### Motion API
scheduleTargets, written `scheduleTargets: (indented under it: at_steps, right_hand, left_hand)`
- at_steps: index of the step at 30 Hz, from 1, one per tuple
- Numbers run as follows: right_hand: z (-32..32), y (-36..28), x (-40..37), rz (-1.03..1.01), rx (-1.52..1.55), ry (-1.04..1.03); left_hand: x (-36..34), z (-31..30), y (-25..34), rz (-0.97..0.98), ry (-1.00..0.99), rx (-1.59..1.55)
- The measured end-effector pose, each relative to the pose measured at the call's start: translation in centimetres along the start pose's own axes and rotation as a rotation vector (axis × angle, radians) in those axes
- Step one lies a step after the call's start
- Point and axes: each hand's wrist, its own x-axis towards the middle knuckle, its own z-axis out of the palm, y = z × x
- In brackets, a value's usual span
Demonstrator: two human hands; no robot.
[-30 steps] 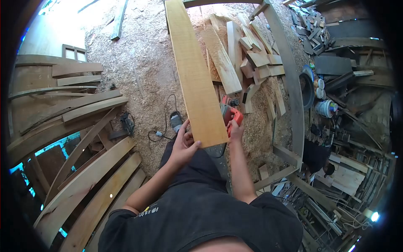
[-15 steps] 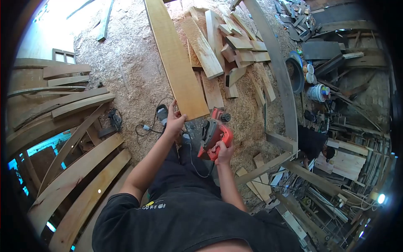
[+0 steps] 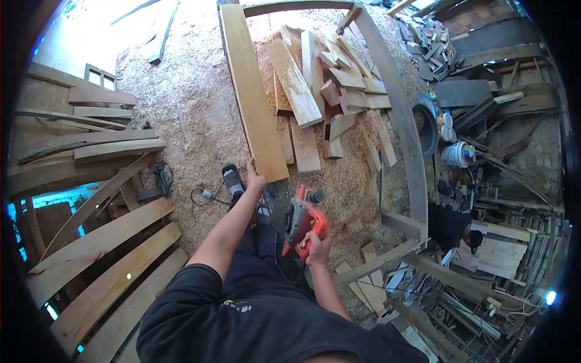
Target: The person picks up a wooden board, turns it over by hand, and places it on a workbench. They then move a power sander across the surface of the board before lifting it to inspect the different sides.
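- My left grip (image 3: pixel 255 176) is closed on the near end of the plank (image 3: pixel 253 97). I think I hold it there so the long plank does not slide or tip.
- The plank runs away from me, above the sawdust floor (image 3: pixel 181 78). Its near end is just in front of my legs. It seems to sit on a grey worktop (image 3: pixel 277 202), but I cannot see that part well.
- My right grip (image 3: pixel 318 247) is closed tight round the handle of the red planer (image 3: pixel 302 219).
- The planer is just beside the near end of the plank, not on it. It is tilted. I think I hold it by the handle so my fingers stay away from the part that cuts.
- A grey tool (image 3: pixel 232 179) lies on the floor near my left grip, with a cord (image 3: pixel 203 193) beside it.
- Short offcuts (image 3: pixel 330 85) lie in a heap to the right of the plank, inside a big curved frame (image 3: pixel 396 103). They look put aside, out of the way.
- Curved boards (image 3: pixel 103 248) are stacked on my left.
- Another person (image 3: pixel 451 224) in a dark top bends down on my right, well apart from me.
- My black shirt (image 3: pixel 239 307) has small pale print, too small to read.
- A bucket (image 3: pixel 458 154) has a bright label, but I cannot read it.
- I see no name on the planer.
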Motion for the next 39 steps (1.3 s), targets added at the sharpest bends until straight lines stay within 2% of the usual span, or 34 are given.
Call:
scheduleTargets:
  at_steps: [2, 3, 5, 6, 8, 12, 14, 15, 17, 18, 20, 21, 23, 24, 26, 29, 36, 39]
  right_hand:
    - [-0.5, 0.1, 0.1, 0.018, -0.015, 0.017]
    - [-0.9, 0.3, 0.3, 0.011, -0.018, 0.009]
    - [-1.9, 0.6, 0.8, 0.051, -0.027, 0.016]
    - [-1.9, 0.4, 0.8, 0.044, -0.028, 0.02]
    - [-2.1, 0.3, 1.0, 0.05, -0.023, 0.033]
    - [-2.8, 0.5, 1.9, 0.07, -0.001, 0.057]
    - [-2.8, 0.3, 2.2, 0.088, 0.011, 0.058]
    - [-2.7, 0.3, 2.3, 0.1, 0.021, 0.066]
    - [-2.6, 0.1, 2.4, 0.092, 0.019, 0.069]
    - [-2.6, 0.0, 2.7, 0.081, 0.015, 0.072]
    - [-2.9, 0.3, 3.1, 0.077, 0.017, 0.072]
    - [-2.9, 0.4, 3.4, 0.075, 0.018, 0.076]
    - [-2.4, 0.1, 3.3, 0.071, -0.003, 0.095]
    - [-2.1, 0.0, 3.4, 0.064, -0.013, 0.116]
    - [-2.7, 0.8, 4.2, 0.074, -0.007, 0.114]
    - [-2.9, 1.3, 4.9, 0.092, 0.026, 0.108]
    - [-2.2, 0.9, 5.7, 0.109, -0.019, 0.158]
    - [-1.9, 0.6, 5.9, 0.137, -0.008, 0.159]
  left_hand:
    - [-1.1, -0.2, 1.7, -0.094, -0.033, -0.14]
    - [-0.4, -0.3, 0.0, -0.087, -0.029, -0.147]
    - [2.3, -0.8, -4.6, 0.141, 0.044, 0.264]
    - [2.1, -0.8, -3.6, 0.143, 0.049, 0.259]
    - [0.3, -1.9, 0.8, -0.023, 0.002, 0.697]
    - [-2.6, -2.6, 6.7, -0.089, 0.007, 0.882]
    - [-2.9, -3.0, 8.8, 0.193, -0.084, 1.05]
    - [-2.8, -3.4, 9.9, 0.195, -0.081, 1.054]
    - [-2.2, -3.8, 11.5, 0.658, -0.204, 1.491]
    - [-1.1, -3.8, 11.5, 0.658, -0.2, 1.49]
    - [1.5, -3.4, 11.7, 0.853, -0.496, 1.521]
    - [2.5, -3.1, 12.4, 0.85, -0.49, 1.518]
    - [3.6, -2.5, 13.8, 0.924, -0.718, 1.602]
    - [4.4, -1.8, 13.8, 0.918, -0.715, 1.6]
    - [5.9, -0.5, 13.7, 1.109, -0.889, 1.669]
    - [9.1, 0.7, 9.5, 1.197, -0.865, 1.806]
    - [10.2, 0.9, 8.3, 1.094, -0.941, 1.783]
    - [10.0, 0.6, 8.2, 1.153, -0.889, 1.79]
